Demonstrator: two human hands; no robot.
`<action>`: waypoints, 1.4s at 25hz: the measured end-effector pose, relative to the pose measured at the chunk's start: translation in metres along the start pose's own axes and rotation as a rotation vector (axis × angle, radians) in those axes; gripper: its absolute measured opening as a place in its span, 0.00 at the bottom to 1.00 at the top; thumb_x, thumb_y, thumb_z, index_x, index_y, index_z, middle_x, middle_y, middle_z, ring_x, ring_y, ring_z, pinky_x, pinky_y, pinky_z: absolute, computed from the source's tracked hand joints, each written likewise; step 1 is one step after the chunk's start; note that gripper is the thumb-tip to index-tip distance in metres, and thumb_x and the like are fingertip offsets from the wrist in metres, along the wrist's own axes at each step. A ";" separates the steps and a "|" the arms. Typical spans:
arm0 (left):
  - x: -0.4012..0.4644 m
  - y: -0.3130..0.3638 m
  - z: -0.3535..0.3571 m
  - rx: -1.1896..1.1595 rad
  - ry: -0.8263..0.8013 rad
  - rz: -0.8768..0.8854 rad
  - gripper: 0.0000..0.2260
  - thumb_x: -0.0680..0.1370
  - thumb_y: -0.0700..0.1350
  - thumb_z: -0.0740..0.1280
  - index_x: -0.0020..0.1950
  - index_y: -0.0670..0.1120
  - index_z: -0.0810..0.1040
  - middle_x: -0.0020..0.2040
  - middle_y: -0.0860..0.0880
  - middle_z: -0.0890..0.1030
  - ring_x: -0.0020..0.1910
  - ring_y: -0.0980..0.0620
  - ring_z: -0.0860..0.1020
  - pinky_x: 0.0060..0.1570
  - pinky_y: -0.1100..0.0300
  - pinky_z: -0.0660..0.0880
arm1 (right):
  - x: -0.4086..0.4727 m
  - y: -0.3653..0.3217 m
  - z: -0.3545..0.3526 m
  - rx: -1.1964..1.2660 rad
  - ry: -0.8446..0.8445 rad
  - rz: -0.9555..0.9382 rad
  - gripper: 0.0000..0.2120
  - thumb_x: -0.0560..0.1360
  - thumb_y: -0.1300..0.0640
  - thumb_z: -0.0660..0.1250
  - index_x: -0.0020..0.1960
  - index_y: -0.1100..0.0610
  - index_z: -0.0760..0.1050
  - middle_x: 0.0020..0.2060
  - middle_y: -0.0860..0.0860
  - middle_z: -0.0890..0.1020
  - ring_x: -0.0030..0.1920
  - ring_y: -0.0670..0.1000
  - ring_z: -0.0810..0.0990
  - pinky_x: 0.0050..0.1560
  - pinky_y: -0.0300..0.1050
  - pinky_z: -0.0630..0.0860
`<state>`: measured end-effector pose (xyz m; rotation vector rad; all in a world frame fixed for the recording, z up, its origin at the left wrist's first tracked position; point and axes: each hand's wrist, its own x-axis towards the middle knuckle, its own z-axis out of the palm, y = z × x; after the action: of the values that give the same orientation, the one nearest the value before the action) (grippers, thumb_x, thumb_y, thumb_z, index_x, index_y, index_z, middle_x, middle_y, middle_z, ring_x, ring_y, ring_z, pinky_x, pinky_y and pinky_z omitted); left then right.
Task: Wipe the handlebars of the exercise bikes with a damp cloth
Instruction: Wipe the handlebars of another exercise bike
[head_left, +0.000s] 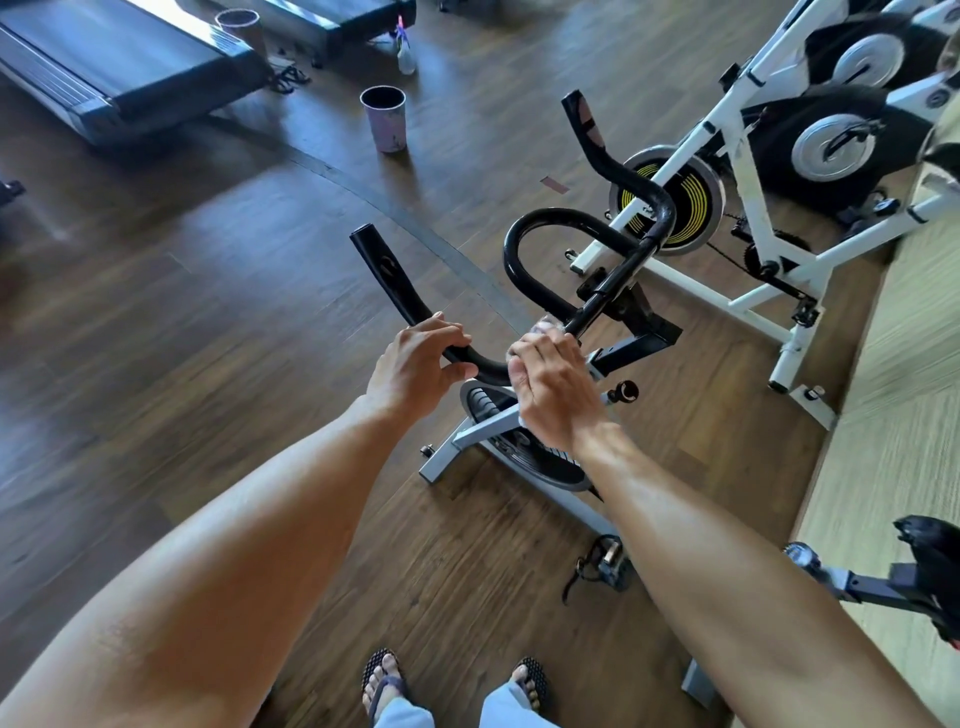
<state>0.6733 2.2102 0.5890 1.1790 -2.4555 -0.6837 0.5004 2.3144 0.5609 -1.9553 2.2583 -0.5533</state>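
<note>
1. Where the dark brown wood-plank floor (208, 312) spreads across the room, a curved dark strip runs through it, and a paler yellow-green mat (893, 415) borders it on the right.
2. At the far left stand two treadmills: one with a long black belt and grey side rails (104, 67), and a second of which only the end shows (343, 21).
3. Two open, pinkish cups stand on the floor: one beside the first treadmill (240, 26), one further out (385, 118); a clear spray bottle with a pink top (405, 49) stands beyond them.
4. The left hand (415, 371) grips the black curved metal handlebar (519, 270) of the nearest grey-framed exercise bike (467, 441), with fingers curled over the left bend of the bar and thumb under it.
5. Just beside it, the right hand (556, 384) wraps a small white damp cloth (545, 328) round the bar near its centre stem; the fingers curl over the cloth, which peeks out above and below the hand.
6. To the right stand two white-framed exercise bikes: one with a yellow-ringed flywheel (670, 202), another behind it (862, 52).
7. At the bottom, two feet in dark flip-flops (382, 680) stand on the planks.
</note>
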 end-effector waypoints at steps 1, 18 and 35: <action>0.000 0.000 0.000 0.002 0.000 -0.001 0.19 0.72 0.48 0.75 0.62 0.47 0.80 0.67 0.49 0.77 0.72 0.48 0.69 0.65 0.44 0.73 | -0.003 -0.002 0.000 -0.001 0.001 -0.029 0.22 0.81 0.49 0.47 0.61 0.59 0.73 0.62 0.56 0.76 0.71 0.57 0.66 0.74 0.57 0.60; -0.006 -0.003 0.003 0.002 0.034 0.047 0.18 0.75 0.48 0.73 0.63 0.47 0.79 0.67 0.48 0.77 0.72 0.46 0.69 0.64 0.42 0.73 | -0.014 -0.028 0.023 0.089 0.208 0.037 0.18 0.81 0.52 0.52 0.65 0.59 0.70 0.64 0.56 0.72 0.72 0.59 0.63 0.74 0.56 0.60; 0.019 -0.059 0.098 -0.097 0.843 0.679 0.12 0.81 0.45 0.64 0.58 0.39 0.80 0.57 0.44 0.81 0.63 0.46 0.75 0.66 0.51 0.70 | 0.039 0.019 0.125 0.273 1.195 -0.351 0.20 0.80 0.60 0.51 0.65 0.70 0.69 0.67 0.68 0.69 0.71 0.70 0.64 0.72 0.69 0.60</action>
<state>0.6519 2.1907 0.4769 0.3842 -1.8529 -0.0599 0.5149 2.2533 0.4448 -2.1233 1.9895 -2.4344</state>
